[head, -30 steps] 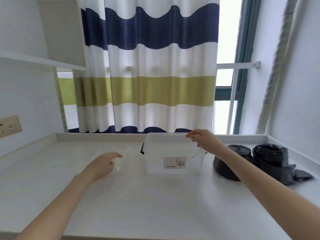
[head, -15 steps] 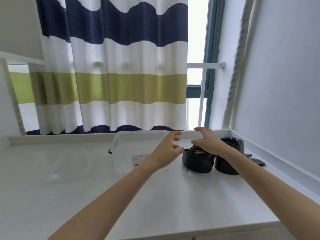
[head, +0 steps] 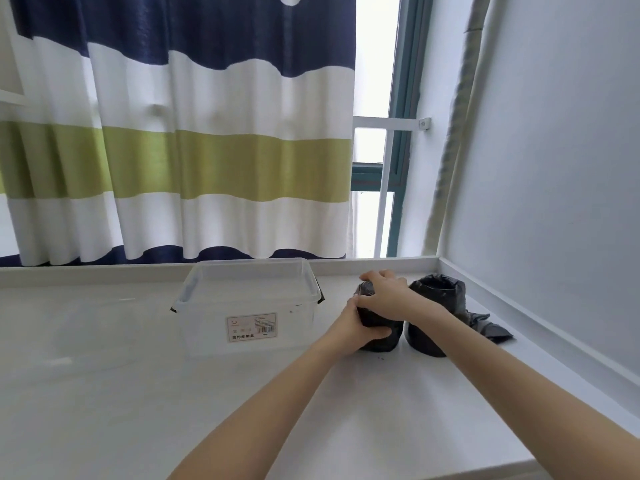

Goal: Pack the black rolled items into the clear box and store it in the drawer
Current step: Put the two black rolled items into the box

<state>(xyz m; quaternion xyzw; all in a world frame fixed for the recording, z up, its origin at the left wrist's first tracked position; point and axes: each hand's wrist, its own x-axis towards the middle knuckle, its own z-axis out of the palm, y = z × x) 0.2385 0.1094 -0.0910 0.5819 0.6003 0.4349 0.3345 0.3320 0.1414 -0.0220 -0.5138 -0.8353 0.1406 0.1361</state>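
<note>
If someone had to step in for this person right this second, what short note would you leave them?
Left hand and right hand: both closed in a grip on the nearer black rolled plastic bundle, which is on the white countertop.
Second black rolled plastic bundle: beside it on the right, untouched.
Clear plastic box with a label: open, nothing visible inside, left of the rolls.
Done: nothing packed.
Left: put both rolls in the box, then store it in the drawer, which is out of view.
</note>
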